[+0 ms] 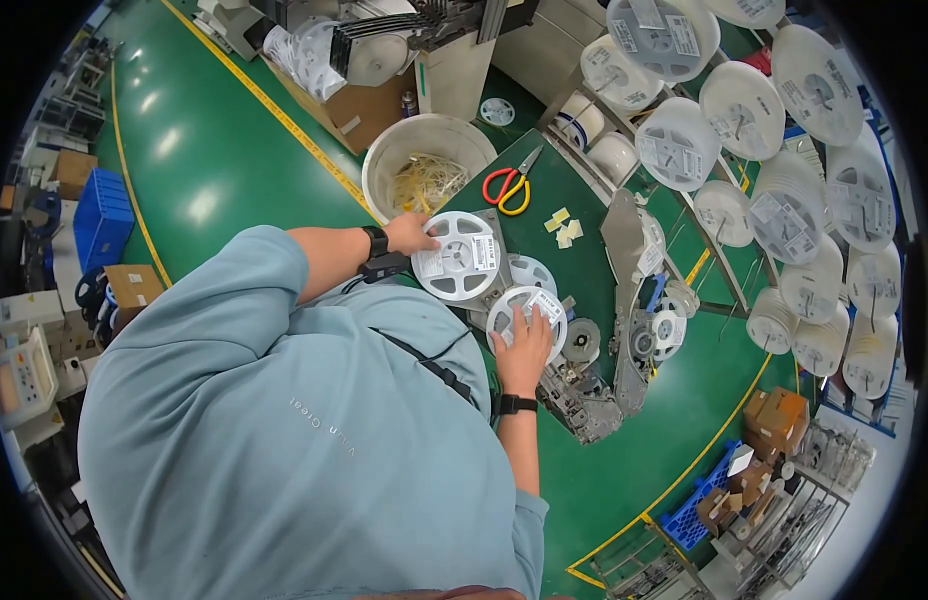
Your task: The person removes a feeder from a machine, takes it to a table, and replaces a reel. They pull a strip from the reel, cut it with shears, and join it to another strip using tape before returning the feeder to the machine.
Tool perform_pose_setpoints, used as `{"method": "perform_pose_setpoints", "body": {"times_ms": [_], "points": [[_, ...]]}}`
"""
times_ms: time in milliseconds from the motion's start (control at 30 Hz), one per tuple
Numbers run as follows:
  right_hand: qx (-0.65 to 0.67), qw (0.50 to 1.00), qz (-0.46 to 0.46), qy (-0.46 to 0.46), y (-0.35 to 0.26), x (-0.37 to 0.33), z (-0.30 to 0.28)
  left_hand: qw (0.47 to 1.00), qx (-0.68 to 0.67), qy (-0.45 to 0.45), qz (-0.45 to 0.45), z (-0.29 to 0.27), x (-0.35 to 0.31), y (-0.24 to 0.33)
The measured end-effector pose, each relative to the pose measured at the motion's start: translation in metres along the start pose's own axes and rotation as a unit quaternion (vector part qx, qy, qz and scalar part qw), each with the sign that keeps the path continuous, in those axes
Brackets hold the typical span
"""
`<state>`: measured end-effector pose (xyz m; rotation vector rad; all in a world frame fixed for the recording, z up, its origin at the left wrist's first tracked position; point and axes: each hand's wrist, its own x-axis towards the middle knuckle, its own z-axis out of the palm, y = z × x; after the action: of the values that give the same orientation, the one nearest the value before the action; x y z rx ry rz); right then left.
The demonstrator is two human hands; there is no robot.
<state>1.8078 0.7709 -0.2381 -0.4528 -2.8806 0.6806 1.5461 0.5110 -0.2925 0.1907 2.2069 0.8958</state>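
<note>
My left hand [411,233] is closed on the upper left rim of a white plastic component reel [481,225], which has spoke openings and a label. Just below and to its right lies a second labelled white reel [501,318]. Over that one my right hand [524,352] rests with fingers spread, touching its face. Between and behind the two, another pale reel [532,272] is partly covered. These reels sit at a grey metal feeder [584,405] on the green-topped table [584,190]. A small grey reel [582,341] is beside my right fingers.
Red-and-yellow-handled scissors [509,190] and yellowish paper pieces [563,228] lie on the table. Another feeder [632,300] stands along its right side. A white bin [379,165] with tape scraps is beyond my left hand. Racks of reels [784,210] fill the right.
</note>
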Motion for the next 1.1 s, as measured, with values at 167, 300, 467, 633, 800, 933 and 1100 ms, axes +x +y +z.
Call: {"method": "perform_pose_setpoints", "body": {"times_ms": [167, 300, 467, 633, 800, 933, 1100], "points": [[-0.072, 0.994, -0.043, -0.066, 0.003, 0.006, 0.017, 0.999, 0.029, 0.018, 0.012, -0.002, 0.001, 0.002], [-0.065, 0.994, -0.043, -0.073, 0.007, 0.007, 0.020, 0.999, 0.014, -0.016, -0.038, -0.004, -0.007, 0.011], [-0.060, 0.994, -0.048, -0.082, 0.009, 0.007, 0.018, 0.999, 0.038, 0.005, -0.020, -0.004, -0.001, 0.018], [-0.071, 0.992, -0.060, -0.082, 0.009, 0.010, 0.019, 0.999, -0.029, -0.021, -0.019, -0.003, 0.011, 0.008], [-0.052, 0.994, -0.040, -0.082, 0.008, 0.009, 0.015, 0.937, -0.304, -0.137, -0.107, 0.012, 0.001, 0.008], [-0.036, 0.995, -0.030, -0.087, 0.001, 0.016, 0.010, 0.881, -0.401, -0.187, -0.168, 0.011, -0.018, 0.019], [0.029, 0.995, -0.052, -0.081, -0.035, 0.045, -0.003, 0.867, -0.399, -0.234, -0.186, -0.017, -0.015, 0.026]]}}
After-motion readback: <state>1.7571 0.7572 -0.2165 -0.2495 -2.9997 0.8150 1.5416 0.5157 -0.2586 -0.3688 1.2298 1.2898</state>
